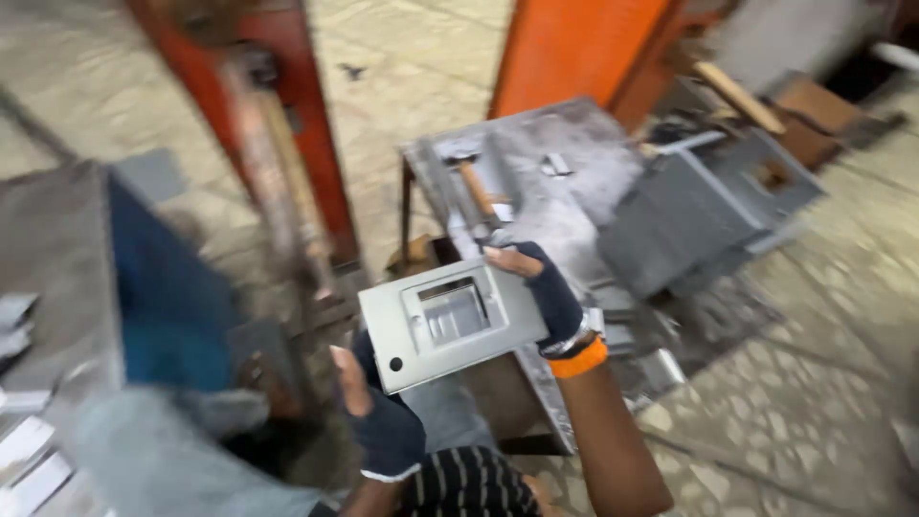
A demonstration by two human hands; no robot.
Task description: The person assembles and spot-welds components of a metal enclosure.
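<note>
Grey metal plate (450,324) with a rectangular recess sits gripped at opposite edges between both gloved hands, left hand (383,421) and right hand (546,287), above the steel counter (546,182); seemingly mid-inspection, needing a steady grip.

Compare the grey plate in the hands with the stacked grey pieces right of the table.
The grey plate is a single flat panel, held by the left hand and right hand; the stacked grey pieces lie piled, untouched. The plate is paler with a recessed window; the stack is darker. Both look like grey sheet metal.
</note>
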